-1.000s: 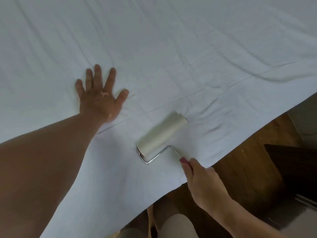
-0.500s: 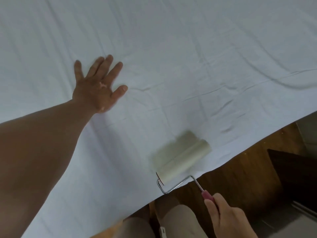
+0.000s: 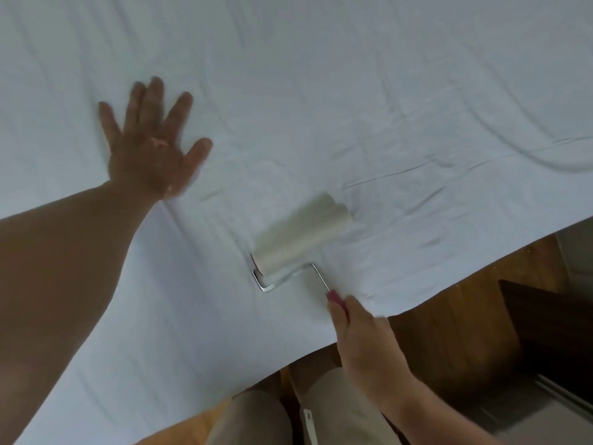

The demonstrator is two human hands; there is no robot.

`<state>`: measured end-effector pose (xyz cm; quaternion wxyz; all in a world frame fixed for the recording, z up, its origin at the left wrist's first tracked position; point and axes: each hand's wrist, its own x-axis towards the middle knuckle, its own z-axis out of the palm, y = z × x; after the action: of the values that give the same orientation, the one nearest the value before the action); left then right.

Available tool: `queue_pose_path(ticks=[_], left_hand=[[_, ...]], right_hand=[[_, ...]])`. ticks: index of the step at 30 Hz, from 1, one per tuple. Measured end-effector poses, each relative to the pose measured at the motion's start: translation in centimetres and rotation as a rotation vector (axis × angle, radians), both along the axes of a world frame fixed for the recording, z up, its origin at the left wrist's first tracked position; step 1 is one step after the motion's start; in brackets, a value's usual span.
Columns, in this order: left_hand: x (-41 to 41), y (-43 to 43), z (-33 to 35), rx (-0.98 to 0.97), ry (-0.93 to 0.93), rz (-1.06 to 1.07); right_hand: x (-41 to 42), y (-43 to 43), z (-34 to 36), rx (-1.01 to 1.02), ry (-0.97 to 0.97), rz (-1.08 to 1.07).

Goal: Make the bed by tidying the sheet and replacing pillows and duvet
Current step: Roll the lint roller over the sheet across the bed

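A pale white sheet (image 3: 353, 91) covers the bed and fills most of the view, with a few creases near its right edge. My left hand (image 3: 150, 146) lies flat on the sheet, fingers spread. A lint roller (image 3: 301, 234) with a cream roll and a wire frame rests on the sheet near the bed's edge. My right hand (image 3: 362, 345) grips its pink handle (image 3: 337, 300). No pillows or duvet are in view.
The bed's edge runs diagonally from lower left to upper right. Beyond it lies a wooden floor (image 3: 465, 303), a dark piece of furniture (image 3: 552, 329) at right, and my legs in beige trousers (image 3: 288, 415) below.
The roller was pulled back to the bed's edge half a second ago and has now been pushed forward onto the sheet again. My left hand has stayed flat, shifting slightly.
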<state>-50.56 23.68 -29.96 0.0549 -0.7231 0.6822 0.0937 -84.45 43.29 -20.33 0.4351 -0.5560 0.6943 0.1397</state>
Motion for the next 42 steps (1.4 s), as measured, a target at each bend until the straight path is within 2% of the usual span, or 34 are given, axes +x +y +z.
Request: queue_pose_path(ticks=[3,5,9,12,15,19,22,24,27,29,32,34,38,42], left_hand=[[2.0,-0.4,0.4,0.061,-0.056,0.066],[2.4,-0.8,0.4,0.095,-0.082,0.072],[2.5,-1.2,0.1,0.077,-0.071,0.084],[4.0,-2.8,0.2,0.074,-0.071,0.109],[5.6,-4.9,0.5,0.105,-0.033,0.153],[7.3,-6.0,0.0,0.111,-0.035,0.190],[7.5,-6.9,-0.4,0.089,-0.045,0.198],[7.8,-7.7,-0.6,0.083,-0.043,0.201],[8.5,-8.9,-1.1,0.074,-0.046,0.204],[8.8,-9.7,-1.4,0.059,-0.063,0.206],[9.3,-10.9,-1.7,0.031,-0.076,0.217],[9.8,-12.0,-1.8,0.025,-0.074,0.221],[10.5,-13.6,-2.1,0.005,-0.062,0.227],[11.0,-14.9,-2.5,-0.036,-0.058,0.235]], right_hand=[[-0.6,1.7,1.9,0.112,0.037,-0.127],[0.9,-0.3,1.9,0.113,0.019,-0.151],[6.2,-8.8,-1.1,-0.130,0.024,0.029],[10.3,-14.8,-2.8,-0.146,-0.023,0.054],[11.0,-13.3,-2.6,-0.126,-0.007,0.123],[8.6,-7.7,-0.6,-0.046,-0.014,-0.098],[10.1,-8.8,-0.4,0.020,0.026,-0.192],[12.1,-12.4,-0.5,-0.010,0.024,-0.162],[15.5,-20.4,-2.0,-0.114,0.031,0.067],[18.3,-26.3,-2.0,-0.167,0.006,0.067],[21.0,-32.9,-2.4,-0.108,-0.047,0.054],[21.4,-33.3,-2.2,-0.117,0.001,0.099],[18.7,-27.5,-1.9,-0.186,0.130,0.300],[17.9,-25.8,-0.6,-0.017,0.074,0.015]])
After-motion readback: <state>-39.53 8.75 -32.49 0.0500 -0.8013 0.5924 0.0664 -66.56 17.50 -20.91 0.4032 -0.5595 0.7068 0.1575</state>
